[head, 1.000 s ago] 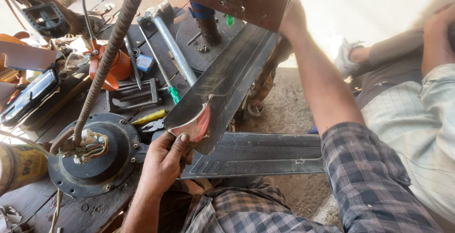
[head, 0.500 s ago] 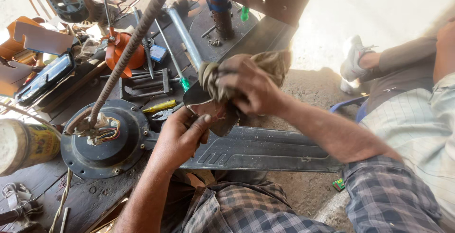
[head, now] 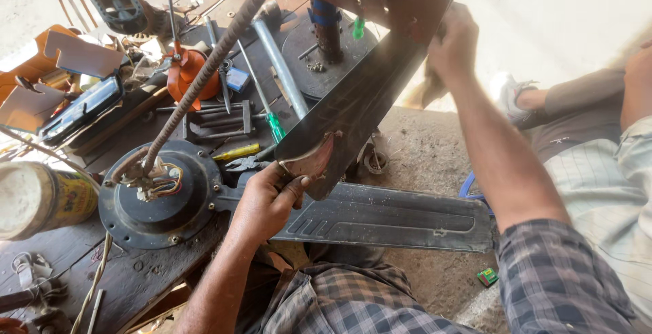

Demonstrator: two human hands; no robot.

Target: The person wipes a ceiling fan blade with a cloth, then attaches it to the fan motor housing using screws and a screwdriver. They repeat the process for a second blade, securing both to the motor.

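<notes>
Nearest is a checked shirt [head: 380,307] at the bottom; just above it the left hand [head: 268,201] grips the near end of a dark fan blade [head: 360,100], thumb on top, fingers curled under a worn pink patch; the blade tilts up from there toward 1 o'clock. Under it a second blade [head: 387,218] lies flat, pointing to 3 o'clock, joined to the round black fan motor [head: 159,195] at 9 o'clock from the left hand; coloured wires and a ribbed rod [head: 204,72] rise from the motor. All this sits on a dark wooden desk [head: 129,280]. At 10 o'clock lie a yellow screwdriver [head: 236,152], pliers [head: 244,164] and a green screwdriver [head: 272,120]; a tin [head: 41,198] stands at the left edge. Farther up, the right hand [head: 455,45] is closed on the blade's far end, with a bit of cloth [head: 424,93] below it. On the right sits another person's leg [head: 598,164].
</notes>
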